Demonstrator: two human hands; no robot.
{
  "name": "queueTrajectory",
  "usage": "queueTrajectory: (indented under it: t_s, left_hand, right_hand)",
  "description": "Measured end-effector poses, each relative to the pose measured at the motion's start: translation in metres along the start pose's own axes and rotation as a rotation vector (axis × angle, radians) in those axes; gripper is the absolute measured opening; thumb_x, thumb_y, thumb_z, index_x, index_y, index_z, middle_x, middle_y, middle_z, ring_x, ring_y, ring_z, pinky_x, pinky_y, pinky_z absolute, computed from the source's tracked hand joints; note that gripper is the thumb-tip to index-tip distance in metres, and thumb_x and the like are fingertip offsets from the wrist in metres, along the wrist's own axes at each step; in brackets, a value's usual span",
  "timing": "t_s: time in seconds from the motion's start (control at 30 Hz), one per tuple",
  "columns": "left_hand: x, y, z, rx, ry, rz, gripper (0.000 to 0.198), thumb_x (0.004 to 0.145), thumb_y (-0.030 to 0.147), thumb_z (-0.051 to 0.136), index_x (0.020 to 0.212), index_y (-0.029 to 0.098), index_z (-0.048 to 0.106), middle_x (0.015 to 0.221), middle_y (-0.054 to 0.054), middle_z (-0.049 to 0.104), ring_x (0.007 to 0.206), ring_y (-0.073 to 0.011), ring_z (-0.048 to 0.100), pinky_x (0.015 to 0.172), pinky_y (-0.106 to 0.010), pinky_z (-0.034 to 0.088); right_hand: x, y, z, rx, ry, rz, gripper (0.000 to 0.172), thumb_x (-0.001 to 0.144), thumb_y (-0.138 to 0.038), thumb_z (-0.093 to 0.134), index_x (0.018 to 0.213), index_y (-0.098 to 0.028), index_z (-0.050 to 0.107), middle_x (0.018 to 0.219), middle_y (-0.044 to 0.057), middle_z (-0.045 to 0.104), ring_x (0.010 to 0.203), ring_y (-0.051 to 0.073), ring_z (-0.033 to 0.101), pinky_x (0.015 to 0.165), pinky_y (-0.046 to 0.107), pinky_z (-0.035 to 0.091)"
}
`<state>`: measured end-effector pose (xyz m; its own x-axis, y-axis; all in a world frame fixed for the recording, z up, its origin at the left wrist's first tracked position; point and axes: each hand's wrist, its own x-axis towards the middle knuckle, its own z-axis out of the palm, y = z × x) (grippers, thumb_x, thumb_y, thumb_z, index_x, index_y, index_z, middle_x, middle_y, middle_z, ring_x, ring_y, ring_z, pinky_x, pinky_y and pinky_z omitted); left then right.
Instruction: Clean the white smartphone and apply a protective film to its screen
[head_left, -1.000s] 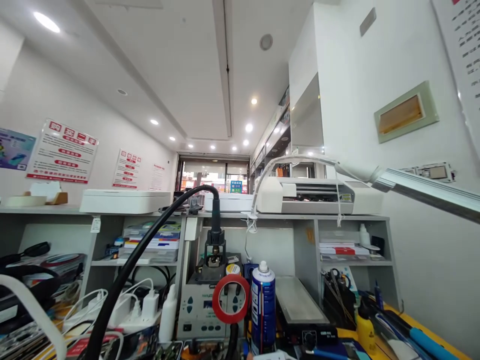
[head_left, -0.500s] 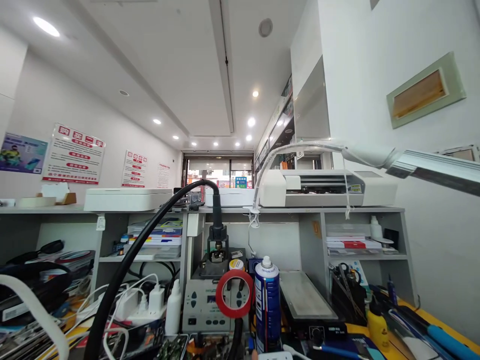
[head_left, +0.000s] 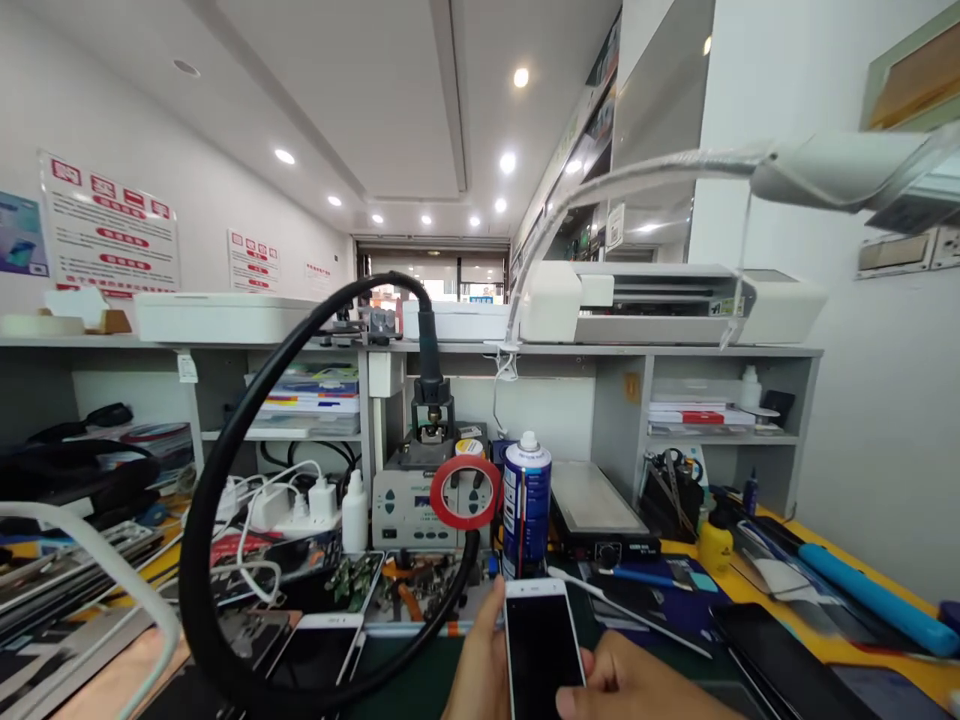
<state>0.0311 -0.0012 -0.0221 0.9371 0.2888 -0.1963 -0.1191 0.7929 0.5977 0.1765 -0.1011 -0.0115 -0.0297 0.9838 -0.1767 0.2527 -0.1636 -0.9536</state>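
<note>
We saw an evenly bright room, lit by round ceiling lights (head_left: 520,77) that burned out to white, with daylight showing pale through the far shopfront (head_left: 480,275). The glossy wall panel (head_left: 660,130) threw back small glints. Grey shade filled the shelf recesses (head_left: 127,385). The wide lens stretched the lamp head (head_left: 817,170) toward the right edge. We found fine print on the poster (head_left: 111,222) too soft to read, while the phone (head_left: 541,640) looked fairly clear, its pale border contrasting with the dark screen.
</note>
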Motion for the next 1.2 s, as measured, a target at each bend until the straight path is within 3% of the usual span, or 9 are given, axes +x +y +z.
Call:
queueTrajectory:
  t_s: [0.17,0.5,0.67,0.8,0.9,0.97,1.1,1.2]
  left_hand:
    - [-0.021,0.0,0.019,-0.02,0.098,0.045,0.077,0.089,0.075,0.037,0.102,0.006,0.07,0.089,-0.017,0.073,0.084,-0.0315,0.07,0.083,-0.04,0.051]
    - [-0.027,0.001,0.018,0.071,0.116,0.063,0.069,0.092,0.067,0.041,0.103,0.005,0.069,0.094,-0.016,0.074,0.094,-0.031,0.069,0.091,-0.04,0.049]
    - [-0.028,0.001,0.019,0.112,0.128,0.043,0.071,0.091,0.071,0.039,0.101,0.007,0.068,0.093,-0.015,0.073,0.096,-0.0303,0.069,0.088,-0.039,0.052]
    - [-0.026,-0.003,0.016,0.145,0.175,0.158,0.059,0.09,0.068,0.05,0.101,0.013,0.066,0.095,-0.01,0.073,0.094,-0.0257,0.069,0.083,-0.035,0.056]
    - [-0.026,-0.006,0.017,0.177,0.295,0.307,0.039,0.095,0.051,0.053,0.103,0.014,0.065,0.095,-0.009,0.072,0.089,-0.0217,0.069,0.082,-0.035,0.058]
    - [-0.027,-0.007,0.017,0.238,0.303,0.346,0.031,0.096,0.04,0.055,0.105,0.013,0.065,0.095,-0.011,0.072,0.086,-0.0208,0.07,0.082,-0.036,0.06]
    - [-0.028,-0.004,0.016,0.413,0.258,0.31,0.022,0.09,0.027,0.063,0.105,0.012,0.064,0.092,-0.011,0.071,0.082,-0.0195,0.071,0.073,-0.032,0.063]
    - [-0.027,0.001,0.014,0.528,0.273,0.256,0.022,0.085,0.021,0.067,0.103,0.012,0.06,0.075,-0.008,0.069,0.063,-0.0176,0.069,0.059,-0.031,0.063]
  right_hand:
    - [-0.007,-0.01,0.005,0.052,-0.022,0.08,0.063,0.067,-0.072,0.07,0.062,-0.009,0.069,0.054,0.006,0.062,0.036,0.006,0.046,0.034,0.016,0.032]
    - [-0.01,-0.013,-0.003,0.036,-0.115,0.101,0.06,0.076,-0.065,0.068,0.077,-0.005,0.077,0.074,0.016,0.075,0.046,0.012,0.063,0.04,0.018,0.05]
    - [-0.013,-0.016,-0.004,-0.015,-0.113,0.113,0.056,0.08,-0.062,0.067,0.07,-0.007,0.075,0.068,0.013,0.073,0.044,0.012,0.062,0.042,0.019,0.052]
    - [-0.013,-0.016,-0.003,0.038,-0.074,0.1,0.054,0.082,-0.06,0.065,0.068,-0.009,0.072,0.063,0.009,0.071,0.044,0.012,0.061,0.043,0.02,0.053]
    - [-0.012,-0.018,-0.005,0.189,0.063,0.124,0.05,0.082,-0.06,0.067,0.079,-0.01,0.07,0.064,0.009,0.071,0.047,0.016,0.064,0.041,0.025,0.055]
    - [-0.011,-0.019,-0.009,0.258,0.212,0.14,0.048,0.082,-0.059,0.068,0.086,-0.011,0.069,0.066,0.01,0.072,0.052,0.02,0.067,0.041,0.028,0.055]
    - [-0.011,-0.02,-0.015,0.279,0.398,0.125,0.047,0.079,-0.058,0.071,0.085,-0.011,0.067,0.063,0.011,0.069,0.052,0.02,0.065,0.036,0.025,0.052]
    - [-0.011,-0.016,-0.013,0.185,0.469,0.108,0.049,0.075,-0.062,0.073,0.08,-0.014,0.066,0.058,0.007,0.066,0.045,0.017,0.06,0.03,0.025,0.048]
